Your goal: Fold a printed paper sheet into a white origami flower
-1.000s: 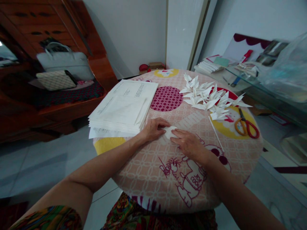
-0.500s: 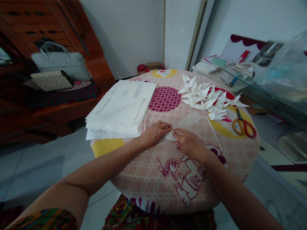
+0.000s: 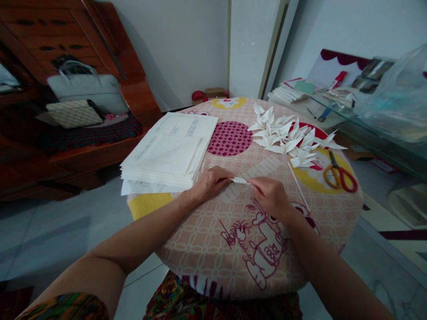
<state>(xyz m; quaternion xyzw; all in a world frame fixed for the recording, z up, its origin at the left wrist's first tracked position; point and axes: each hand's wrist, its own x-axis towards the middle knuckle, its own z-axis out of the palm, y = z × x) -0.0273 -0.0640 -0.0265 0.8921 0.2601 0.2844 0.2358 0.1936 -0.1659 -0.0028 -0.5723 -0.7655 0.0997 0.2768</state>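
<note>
A small folded piece of white paper (image 3: 239, 180) is held between both hands just above the round table (image 3: 207, 249) with its pink patterned cloth. My left hand (image 3: 210, 183) pinches the paper's left end, fingers closed. On the paper's right end, my right hand (image 3: 271, 195) is pinched closed. Most of the paper is hidden by the fingers.
A thick stack of white sheets (image 3: 170, 151) lies on the table's left. Several folded white paper cranes (image 3: 287, 138) are heaped at the far right, with a thin white stick (image 3: 298, 186) and orange-handled scissors (image 3: 340, 175) beside them. Wooden bench with bags (image 3: 83, 95) to the left; glass shelf (image 3: 367, 120) at right.
Both hands lay flat, pressing the paper onto the cloth; now they have closed on its ends and lifted it slightly off the table.
</note>
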